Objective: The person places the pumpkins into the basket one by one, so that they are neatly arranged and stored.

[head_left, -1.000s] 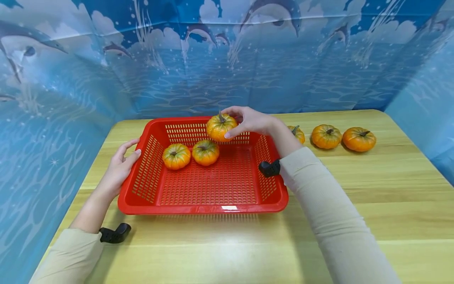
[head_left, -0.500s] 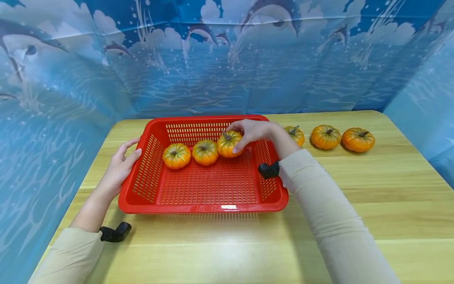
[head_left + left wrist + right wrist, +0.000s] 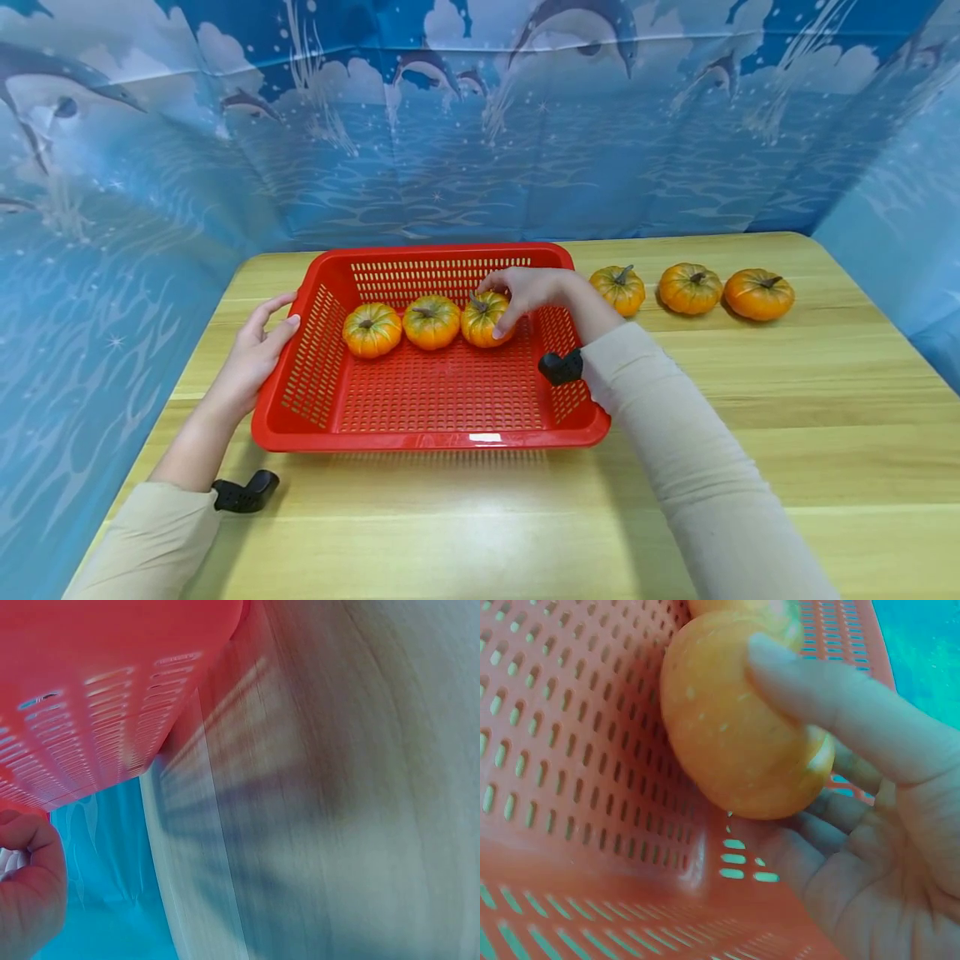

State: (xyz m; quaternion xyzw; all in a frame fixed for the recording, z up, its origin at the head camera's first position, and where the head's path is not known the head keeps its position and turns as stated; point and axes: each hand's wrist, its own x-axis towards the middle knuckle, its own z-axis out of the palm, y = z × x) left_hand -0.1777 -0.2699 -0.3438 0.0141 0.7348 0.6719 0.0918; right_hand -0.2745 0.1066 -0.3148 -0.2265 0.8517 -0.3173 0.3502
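In the head view, a red plastic basket [image 3: 442, 442] with slotted walls stands on the table. Inside it, three small orange pumpkins sit in a row: a left pumpkin [image 3: 372, 331], a middle pumpkin [image 3: 431, 323] and a right pumpkin [image 3: 480, 321]. My right hand [image 3: 528, 293] grips the right pumpkin, thumb on the near side and fingers behind. The right wrist view shows the thumb pressed on that held pumpkin [image 3: 735, 720], low over the slotted floor. My left hand [image 3: 255, 350] holds the basket's left rim; in the left wrist view its fingers curl beside the red wall [image 3: 112, 697].
Right of the basket, three more pumpkins stand on the table [image 3: 750, 417]: a near one [image 3: 618, 292], a second [image 3: 690, 288] and a third [image 3: 759, 294]. A blue dolphin-print curtain [image 3: 450, 167] hangs behind the table and along both sides.
My right hand has lowered the pumpkin from above the back of the basket to beside the middle pumpkin, which has shifted slightly left. The left hand has stayed at the rim.
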